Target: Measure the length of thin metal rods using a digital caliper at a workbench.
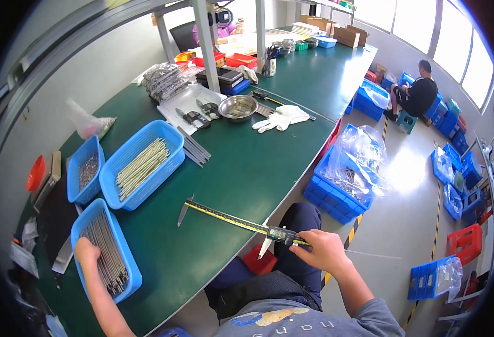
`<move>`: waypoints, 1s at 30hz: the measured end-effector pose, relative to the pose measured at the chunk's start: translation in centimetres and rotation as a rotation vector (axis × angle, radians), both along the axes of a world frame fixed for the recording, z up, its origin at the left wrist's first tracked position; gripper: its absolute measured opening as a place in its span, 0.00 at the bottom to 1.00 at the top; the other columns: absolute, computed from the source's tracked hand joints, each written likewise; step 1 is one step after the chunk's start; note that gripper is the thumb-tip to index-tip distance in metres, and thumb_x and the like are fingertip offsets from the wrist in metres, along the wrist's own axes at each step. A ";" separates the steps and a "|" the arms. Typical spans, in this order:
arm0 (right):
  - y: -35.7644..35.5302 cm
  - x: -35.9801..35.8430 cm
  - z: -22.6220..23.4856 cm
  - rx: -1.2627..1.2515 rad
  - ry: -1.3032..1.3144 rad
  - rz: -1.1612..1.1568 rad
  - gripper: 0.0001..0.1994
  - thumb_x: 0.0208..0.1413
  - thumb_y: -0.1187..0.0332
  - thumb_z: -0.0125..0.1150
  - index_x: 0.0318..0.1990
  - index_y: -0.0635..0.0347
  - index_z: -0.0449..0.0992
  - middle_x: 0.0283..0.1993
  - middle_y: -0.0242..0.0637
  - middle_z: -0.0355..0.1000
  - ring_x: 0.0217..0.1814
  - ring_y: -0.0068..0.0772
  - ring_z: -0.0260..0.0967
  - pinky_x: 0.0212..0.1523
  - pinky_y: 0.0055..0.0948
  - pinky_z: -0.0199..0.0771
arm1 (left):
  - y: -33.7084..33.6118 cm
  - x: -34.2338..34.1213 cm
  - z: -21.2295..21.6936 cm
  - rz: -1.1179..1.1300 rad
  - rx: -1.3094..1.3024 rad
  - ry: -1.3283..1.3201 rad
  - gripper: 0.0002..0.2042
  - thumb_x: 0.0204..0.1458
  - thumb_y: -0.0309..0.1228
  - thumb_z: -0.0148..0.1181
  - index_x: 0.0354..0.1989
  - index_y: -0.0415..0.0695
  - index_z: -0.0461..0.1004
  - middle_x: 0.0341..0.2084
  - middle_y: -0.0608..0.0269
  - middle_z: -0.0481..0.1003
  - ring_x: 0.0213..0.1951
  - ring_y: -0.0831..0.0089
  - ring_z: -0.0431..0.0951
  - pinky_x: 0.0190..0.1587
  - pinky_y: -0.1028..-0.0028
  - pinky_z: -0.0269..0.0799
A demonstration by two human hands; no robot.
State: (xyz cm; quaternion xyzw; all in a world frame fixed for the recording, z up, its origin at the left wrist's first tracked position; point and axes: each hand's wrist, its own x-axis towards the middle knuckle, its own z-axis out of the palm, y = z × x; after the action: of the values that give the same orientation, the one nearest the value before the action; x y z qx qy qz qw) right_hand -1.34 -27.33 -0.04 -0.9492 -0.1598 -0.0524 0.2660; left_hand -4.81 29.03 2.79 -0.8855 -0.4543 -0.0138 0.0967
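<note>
We count three blue trays on the green table (241, 168): a near tray (124, 259) of thin grey rods, a large middle tray (171, 160) of pale rods, and a small tray (74, 171) of dark small parts. One long digital caliper (230, 220), one steel bowl (238, 106), one pair of white gloves (281, 118).

Caliper: a yellow-scaled steel beam lying flat on the table near its front edge, fixed jaw at the far left, slider with display at the right end, overhanging the edge.

Our right hand (323, 250) pinches the beam's right end just past the display, fingers curled together. Our left hand (85, 250) rests in the near tray on the rods; whether its fingers grip any, we cannot tell.

Surroundings: a long curved green workbench, a loose bundle of rods (193, 149) beside the middle tray, blue crates (337, 194) with plastic bags on a pale floor, one seated person (418, 92) by the windows, and another person (221, 22) at the bench's far end.
</note>
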 end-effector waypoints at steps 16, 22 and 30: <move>-0.7 3.6 0.9 -0.141 0.059 0.184 0.15 0.51 0.55 0.58 0.33 0.58 0.71 0.30 0.39 0.69 0.30 0.45 0.72 0.28 0.41 0.71 | 1.0 -2.7 -1.0 -0.042 0.121 -0.237 0.06 0.44 0.24 0.51 0.27 0.37 0.74 0.30 0.41 0.75 0.37 0.43 0.76 0.39 0.51 0.70; -0.2 1.9 0.6 -0.063 0.045 0.056 0.15 0.48 0.56 0.61 0.35 0.58 0.73 0.29 0.38 0.70 0.30 0.44 0.72 0.28 0.41 0.70 | 2.3 -3.8 -0.8 -0.118 0.108 -0.385 0.05 0.47 0.25 0.51 0.30 0.38 0.73 0.30 0.45 0.75 0.36 0.47 0.75 0.39 0.54 0.69; 1.4 -0.6 0.1 0.035 -0.006 -0.039 0.14 0.45 0.59 0.65 0.37 0.56 0.76 0.26 0.34 0.71 0.26 0.40 0.71 0.25 0.36 0.69 | -9.5 -2.0 5.0 -0.885 0.366 -0.856 0.07 0.52 0.21 0.54 0.39 0.37 0.73 0.35 0.54 0.73 0.39 0.57 0.75 0.41 0.64 0.71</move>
State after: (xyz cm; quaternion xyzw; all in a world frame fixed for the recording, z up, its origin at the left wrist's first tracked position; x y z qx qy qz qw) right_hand -1.89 -25.96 0.05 -0.9472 -0.1409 -0.0632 0.2811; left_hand -6.81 19.51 7.77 -0.8745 -0.0344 -0.4821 0.0416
